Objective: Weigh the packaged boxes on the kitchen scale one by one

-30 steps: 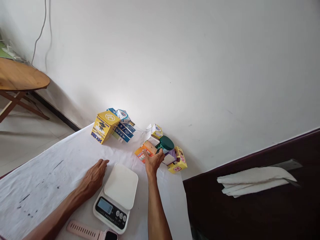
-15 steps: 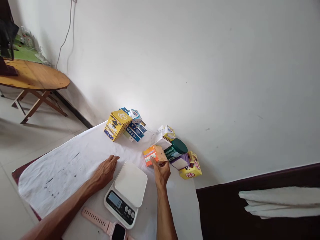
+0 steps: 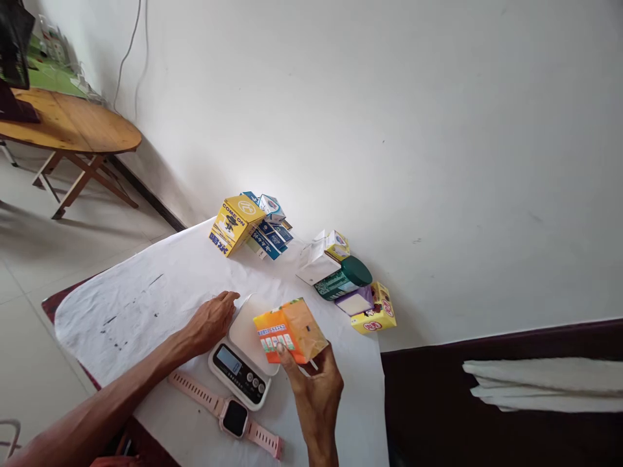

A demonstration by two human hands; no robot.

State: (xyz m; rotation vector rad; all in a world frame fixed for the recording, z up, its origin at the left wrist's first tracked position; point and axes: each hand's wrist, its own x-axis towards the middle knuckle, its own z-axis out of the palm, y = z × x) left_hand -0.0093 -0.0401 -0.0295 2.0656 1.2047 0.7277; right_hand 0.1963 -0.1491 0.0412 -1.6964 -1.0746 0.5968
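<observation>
My right hand (image 3: 316,389) grips an orange box-shaped pack (image 3: 291,332), thumb on its printed front, and holds it over the right part of the scale's platform. The white kitchen scale (image 3: 238,376) lies on the cloth, its display lit and its platform partly hidden behind the pack. My left hand (image 3: 211,321) rests on the cloth at the scale's left edge, fingers stretched out and holding nothing. Just in front of the scale lies a pink-strapped smartwatch (image 3: 234,417) with a dark screen.
Toward the wall stand a yellow box (image 3: 236,224), blue boxes (image 3: 270,240), a white packet (image 3: 317,258), a green-lidded jar (image 3: 343,279), a purple pack (image 3: 355,301) and a yellow carton (image 3: 374,310). A round wooden table (image 3: 92,126) is at the far left.
My right hand has lifted the orange pack from beside the jar and brought it nearer, over the scale. My left hand stays beside the scale. The view has shifted slightly.
</observation>
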